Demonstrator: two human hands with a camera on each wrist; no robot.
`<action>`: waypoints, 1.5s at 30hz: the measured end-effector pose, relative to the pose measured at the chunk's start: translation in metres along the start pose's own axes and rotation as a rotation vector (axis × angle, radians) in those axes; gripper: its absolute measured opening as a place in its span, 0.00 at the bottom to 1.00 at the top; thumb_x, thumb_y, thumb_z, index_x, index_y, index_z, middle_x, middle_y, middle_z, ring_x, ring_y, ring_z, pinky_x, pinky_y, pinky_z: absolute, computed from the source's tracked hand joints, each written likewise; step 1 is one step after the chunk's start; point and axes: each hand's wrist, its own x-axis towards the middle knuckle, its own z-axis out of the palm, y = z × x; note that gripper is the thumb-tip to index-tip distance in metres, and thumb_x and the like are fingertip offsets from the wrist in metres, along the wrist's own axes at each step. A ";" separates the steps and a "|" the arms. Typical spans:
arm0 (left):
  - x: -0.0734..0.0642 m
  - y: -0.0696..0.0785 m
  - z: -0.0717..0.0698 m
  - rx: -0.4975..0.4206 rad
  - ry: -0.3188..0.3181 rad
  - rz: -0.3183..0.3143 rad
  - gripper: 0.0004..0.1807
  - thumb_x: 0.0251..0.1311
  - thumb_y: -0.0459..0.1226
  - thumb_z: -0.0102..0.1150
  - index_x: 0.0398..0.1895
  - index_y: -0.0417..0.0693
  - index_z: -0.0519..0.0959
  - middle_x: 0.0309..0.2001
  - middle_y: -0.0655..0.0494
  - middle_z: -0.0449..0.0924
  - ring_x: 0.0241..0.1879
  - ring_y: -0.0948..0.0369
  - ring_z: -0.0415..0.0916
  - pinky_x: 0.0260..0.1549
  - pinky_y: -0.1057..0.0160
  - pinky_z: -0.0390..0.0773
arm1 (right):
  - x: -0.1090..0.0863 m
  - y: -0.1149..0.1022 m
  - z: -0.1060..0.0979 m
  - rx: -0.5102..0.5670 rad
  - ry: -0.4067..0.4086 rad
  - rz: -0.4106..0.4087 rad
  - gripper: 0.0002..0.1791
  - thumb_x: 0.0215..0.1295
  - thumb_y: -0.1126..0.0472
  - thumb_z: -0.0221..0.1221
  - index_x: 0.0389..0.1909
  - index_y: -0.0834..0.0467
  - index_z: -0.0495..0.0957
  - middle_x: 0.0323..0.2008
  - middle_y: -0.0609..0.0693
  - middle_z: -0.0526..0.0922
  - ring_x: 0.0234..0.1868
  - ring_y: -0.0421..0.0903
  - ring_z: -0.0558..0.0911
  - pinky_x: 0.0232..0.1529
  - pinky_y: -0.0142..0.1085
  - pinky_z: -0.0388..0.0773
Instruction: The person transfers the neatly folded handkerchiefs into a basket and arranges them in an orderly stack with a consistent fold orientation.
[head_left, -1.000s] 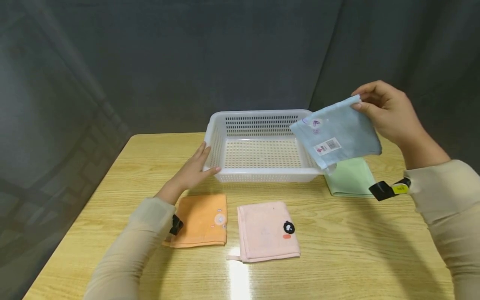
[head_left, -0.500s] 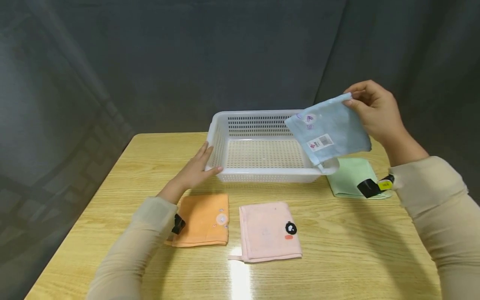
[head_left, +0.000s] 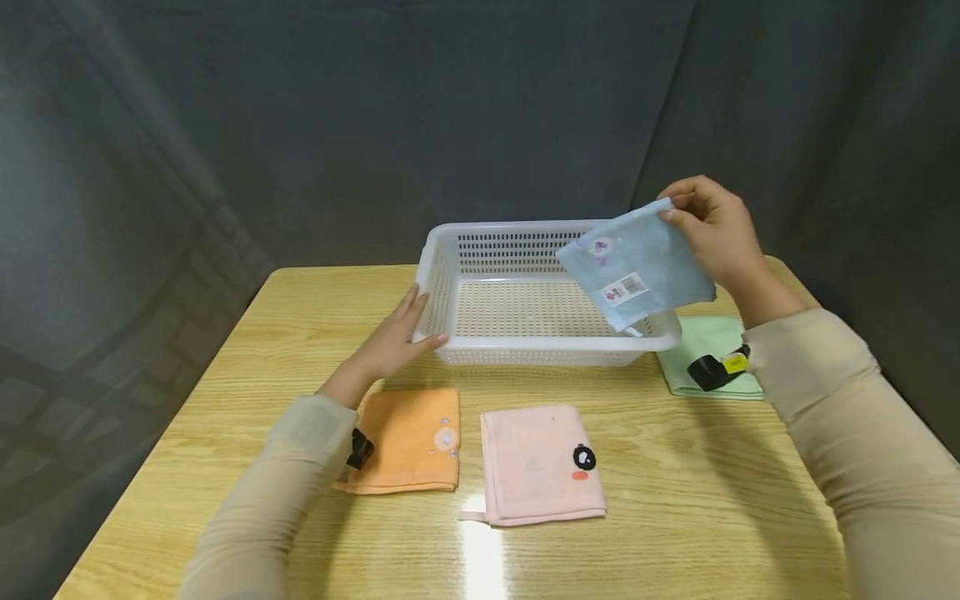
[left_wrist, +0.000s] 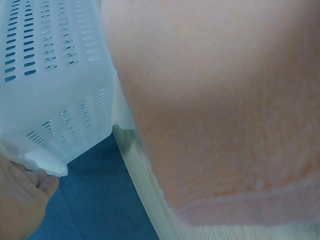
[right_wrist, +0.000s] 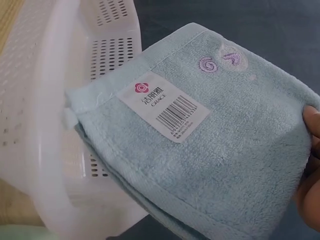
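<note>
A folded light blue towel (head_left: pixel 637 258) with a barcode label and purple embroidery hangs from my right hand (head_left: pixel 712 225), which pinches it by one corner between thumb and fingers. The towel is over the right end of a white plastic basket (head_left: pixel 555 343), overlapping its rim in the head view. Close up in the right wrist view, the label (right_wrist: pixel 165 107) faces the camera and fingers (right_wrist: pixel 312 120) grip the towel's right edge. My left hand (head_left: pixel 390 337) rests on the basket's front left corner, fingers extended along the left side and thumb on the front rim.
An orange towel (head_left: pixel 412 442) lies folded by the left forearm, with a pink towel (head_left: pixel 536 467) to its right. A green towel (head_left: pixel 705 333) lies beside the basket's right end, partly under the right wrist. All are on a wooden table (head_left: pixel 675 517) before a dark curtain.
My right hand has carried the blue towel leftward and slightly down, further over the basket's right end. The left hand stays at the basket corner.
</note>
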 end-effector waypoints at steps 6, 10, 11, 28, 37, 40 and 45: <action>-0.001 0.000 0.000 -0.005 -0.001 -0.010 0.47 0.53 0.62 0.40 0.66 0.45 0.40 0.67 0.51 0.27 0.63 0.46 0.38 0.55 0.44 0.49 | 0.003 0.007 0.008 0.008 -0.042 0.041 0.08 0.60 0.60 0.51 0.40 0.52 0.74 0.37 0.49 0.71 0.33 0.43 0.70 0.29 0.28 0.68; -0.001 -0.001 -0.001 -0.005 0.005 -0.010 0.46 0.53 0.62 0.40 0.66 0.44 0.40 0.67 0.50 0.28 0.62 0.46 0.38 0.54 0.44 0.49 | 0.007 0.017 0.013 0.003 -0.069 0.025 0.09 0.60 0.58 0.51 0.41 0.52 0.74 0.36 0.49 0.72 0.33 0.43 0.70 0.30 0.28 0.67; -0.001 0.000 -0.002 -0.004 0.006 -0.009 0.46 0.53 0.62 0.40 0.66 0.44 0.40 0.67 0.50 0.28 0.62 0.46 0.38 0.54 0.44 0.49 | 0.007 0.018 0.015 0.007 -0.076 0.018 0.10 0.59 0.57 0.51 0.40 0.53 0.74 0.36 0.49 0.72 0.33 0.43 0.70 0.30 0.28 0.67; -0.002 0.000 -0.003 -0.008 0.003 -0.005 0.45 0.54 0.60 0.42 0.66 0.43 0.40 0.67 0.49 0.28 0.63 0.47 0.38 0.55 0.45 0.48 | 0.009 0.019 0.041 -0.013 -0.275 -0.055 0.10 0.58 0.65 0.53 0.40 0.64 0.75 0.33 0.45 0.76 0.31 0.39 0.71 0.30 0.25 0.67; -0.003 0.002 -0.003 -0.015 0.004 -0.007 0.46 0.54 0.59 0.43 0.66 0.43 0.40 0.67 0.49 0.28 0.63 0.47 0.37 0.55 0.46 0.48 | 0.010 0.021 0.054 -0.055 -0.408 -0.136 0.09 0.57 0.69 0.52 0.38 0.65 0.77 0.35 0.53 0.76 0.32 0.38 0.70 0.30 0.25 0.67; -0.003 0.002 -0.003 -0.020 0.009 -0.006 0.45 0.54 0.59 0.43 0.66 0.43 0.40 0.67 0.49 0.28 0.63 0.48 0.37 0.55 0.46 0.49 | 0.010 0.020 0.057 -0.075 -0.458 -0.134 0.09 0.58 0.71 0.52 0.38 0.65 0.77 0.36 0.55 0.76 0.33 0.40 0.71 0.31 0.26 0.68; -0.003 0.002 -0.003 -0.022 0.011 -0.008 0.46 0.53 0.60 0.42 0.66 0.44 0.40 0.66 0.49 0.28 0.63 0.47 0.38 0.55 0.45 0.49 | 0.010 0.019 0.064 -0.094 -0.533 -0.163 0.10 0.57 0.72 0.51 0.38 0.64 0.77 0.37 0.56 0.77 0.36 0.42 0.73 0.34 0.30 0.70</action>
